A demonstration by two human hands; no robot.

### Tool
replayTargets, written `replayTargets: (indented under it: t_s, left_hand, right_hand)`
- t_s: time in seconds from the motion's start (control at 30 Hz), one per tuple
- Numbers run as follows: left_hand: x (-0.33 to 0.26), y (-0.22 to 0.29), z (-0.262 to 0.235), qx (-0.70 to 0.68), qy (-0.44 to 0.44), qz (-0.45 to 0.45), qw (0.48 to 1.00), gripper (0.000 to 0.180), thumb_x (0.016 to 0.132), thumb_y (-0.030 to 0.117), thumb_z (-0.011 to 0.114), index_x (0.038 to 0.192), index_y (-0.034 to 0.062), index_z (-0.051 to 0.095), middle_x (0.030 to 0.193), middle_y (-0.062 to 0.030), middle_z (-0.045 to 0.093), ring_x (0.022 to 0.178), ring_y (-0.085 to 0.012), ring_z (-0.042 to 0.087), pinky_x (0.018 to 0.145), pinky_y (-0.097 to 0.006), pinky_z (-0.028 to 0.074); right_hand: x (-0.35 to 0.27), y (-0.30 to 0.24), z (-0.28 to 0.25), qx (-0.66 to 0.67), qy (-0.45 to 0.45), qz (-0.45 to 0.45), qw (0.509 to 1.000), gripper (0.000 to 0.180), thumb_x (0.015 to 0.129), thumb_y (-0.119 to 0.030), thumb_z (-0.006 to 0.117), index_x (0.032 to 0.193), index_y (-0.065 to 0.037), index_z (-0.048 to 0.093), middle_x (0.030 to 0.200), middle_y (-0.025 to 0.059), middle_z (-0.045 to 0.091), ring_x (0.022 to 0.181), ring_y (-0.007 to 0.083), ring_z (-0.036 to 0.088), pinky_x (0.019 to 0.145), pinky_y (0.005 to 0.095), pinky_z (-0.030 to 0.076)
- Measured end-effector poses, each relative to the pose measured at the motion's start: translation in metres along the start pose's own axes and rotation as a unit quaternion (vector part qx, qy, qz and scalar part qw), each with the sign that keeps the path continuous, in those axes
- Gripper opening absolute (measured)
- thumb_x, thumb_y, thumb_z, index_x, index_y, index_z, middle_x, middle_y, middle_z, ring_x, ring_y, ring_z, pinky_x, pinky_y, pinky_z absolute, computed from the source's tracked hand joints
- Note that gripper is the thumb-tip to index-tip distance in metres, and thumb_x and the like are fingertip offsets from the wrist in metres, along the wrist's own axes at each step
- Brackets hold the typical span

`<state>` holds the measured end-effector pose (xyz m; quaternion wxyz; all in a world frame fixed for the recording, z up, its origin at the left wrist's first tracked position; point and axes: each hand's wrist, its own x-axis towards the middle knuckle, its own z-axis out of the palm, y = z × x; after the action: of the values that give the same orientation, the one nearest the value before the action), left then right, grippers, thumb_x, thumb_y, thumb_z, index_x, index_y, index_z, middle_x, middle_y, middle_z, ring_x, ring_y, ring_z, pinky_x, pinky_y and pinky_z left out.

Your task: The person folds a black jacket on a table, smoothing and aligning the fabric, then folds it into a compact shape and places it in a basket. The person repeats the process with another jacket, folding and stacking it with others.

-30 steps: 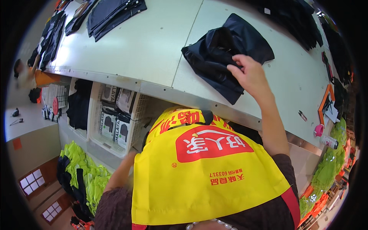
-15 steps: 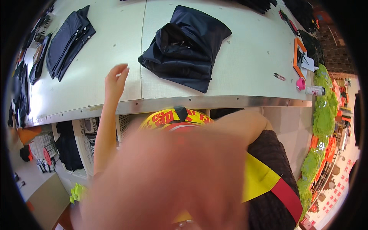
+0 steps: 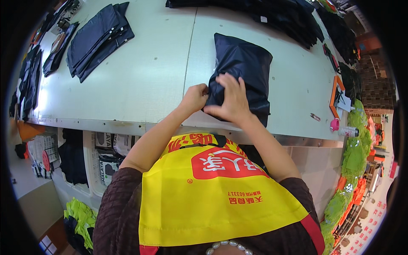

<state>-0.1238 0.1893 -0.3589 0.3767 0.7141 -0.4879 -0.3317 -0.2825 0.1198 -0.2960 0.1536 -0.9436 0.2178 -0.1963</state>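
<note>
A dark navy piece of smooth fabric (image 3: pixel 250 63) lies on the pale worktable (image 3: pixel 148 80), mostly flat with soft creases. At its near left edge my left hand (image 3: pixel 196 97) is closed, the fingertips curled in at the cloth. My right hand (image 3: pixel 233 100) rests over the fabric's near left part, fingers spread and thumb pointing toward the left hand. Part of the cloth is hidden under the right hand.
Stacked dark fabric pieces (image 3: pixel 100 38) lie at the far left, and a long dark pile (image 3: pixel 255 12) runs along the back. To the right are an orange frame (image 3: pixel 335 97), small snips (image 3: pixel 315 116), a pink ring (image 3: pixel 335 124) and a bottle (image 3: pixel 349 131). Green bundles (image 3: pixel 356 157) stand beyond.
The rumpled, folded-over cloth now lies flatter. My left hand has come right to its edge; my right hand, formerly a blur close to the camera, is down on the fabric.
</note>
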Motion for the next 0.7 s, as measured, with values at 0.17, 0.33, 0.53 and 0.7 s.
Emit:
replayTargets:
  t_s: [0.17,0.33,0.53,0.7]
  left_hand:
    - [-0.006,-0.014,0.012,-0.124,0.027,-0.035,0.991,0.011,0.077,0.008,0.061,0.079,-0.0027,0.059,0.061,-0.0052,0.054,0.058,-0.0102,0.048,0.054,-0.027,0.041]
    - [-0.019,0.016,-0.009,-0.065,-0.002,0.000,0.998,0.021,0.084,0.018,0.063,0.079,-0.0019,0.059,0.060,-0.0102,0.054,0.055,-0.0134,0.047,0.053,-0.030,0.040]
    - [-0.020,-0.003,-0.019,-0.035,0.003,0.041,0.999,0.024,0.087,0.021,0.061,0.081,-0.0017,0.058,0.060,-0.0154,0.054,0.051,-0.0207,0.048,0.051,-0.032,0.041]
    - [-0.013,-0.001,-0.017,0.011,0.059,0.050,0.997,0.018,0.085,0.018,0.060,0.089,0.0001,0.058,0.069,-0.0161,0.058,0.058,-0.0281,0.054,0.056,-0.035,0.044]
  right_hand:
    - [-0.023,0.019,-0.003,-0.052,-0.072,-0.097,0.991,0.091,0.056,-0.030,0.083,0.129,-0.004,0.036,0.132,0.0152,0.045,0.125,0.0310,0.040,0.098,0.0440,0.036]
    - [-0.020,0.040,-0.004,-0.074,-0.115,0.019,0.990,0.077,0.060,-0.022,0.081,0.123,-0.004,0.040,0.117,0.0131,0.055,0.111,0.0275,0.053,0.087,0.0374,0.044]
    - [-0.004,0.026,0.002,-0.136,-0.108,-0.017,0.985,0.067,0.062,-0.019,0.077,0.121,-0.007,0.047,0.107,0.0110,0.058,0.095,0.0253,0.059,0.077,0.0346,0.047]
    - [0.015,0.025,0.007,-0.101,-0.115,0.108,0.982,0.060,0.068,-0.015,0.071,0.124,-0.005,0.049,0.100,0.0167,0.061,0.086,0.0320,0.063,0.075,0.0409,0.051]
